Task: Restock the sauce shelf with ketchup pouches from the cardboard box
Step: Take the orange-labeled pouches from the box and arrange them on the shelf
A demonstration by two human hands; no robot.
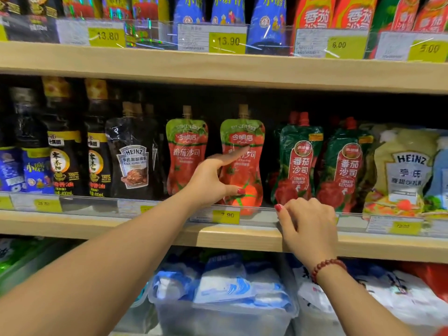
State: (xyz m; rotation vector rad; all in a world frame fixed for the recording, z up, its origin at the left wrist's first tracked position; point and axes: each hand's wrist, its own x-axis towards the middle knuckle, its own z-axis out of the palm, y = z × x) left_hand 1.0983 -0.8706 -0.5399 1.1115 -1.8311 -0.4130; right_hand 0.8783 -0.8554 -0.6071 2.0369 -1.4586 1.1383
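Mid-restock at a supermarket sauce shelf, where ketchup pouches already stand along the front row above the yellow 7.90 price tag. Below the tag sits a clear plastic bin of blue-and-white packs. Left of the tag stand a black Heinz pepper sauce pouch and dark bottles, and to its right are two green tomato ketchup pouches. Directly above the tag is a red-and-green ketchup pouch, upright, with a matching twin just to the tag's upper left.

The person's left hand lies against the face of the pouch above the tag, with forefinger and thumb spread straight across it. The other fingers are hidden, so a grip behind the pouch cannot be ruled out. The right hand, fingers curled under, rests on the shelf's front rail just right of the tag and carries no pouch.

The cardboard box is out of view. Both front facings look filled, so this is probably a straightening step. The dark depth behind hides how much stock is still to go in.
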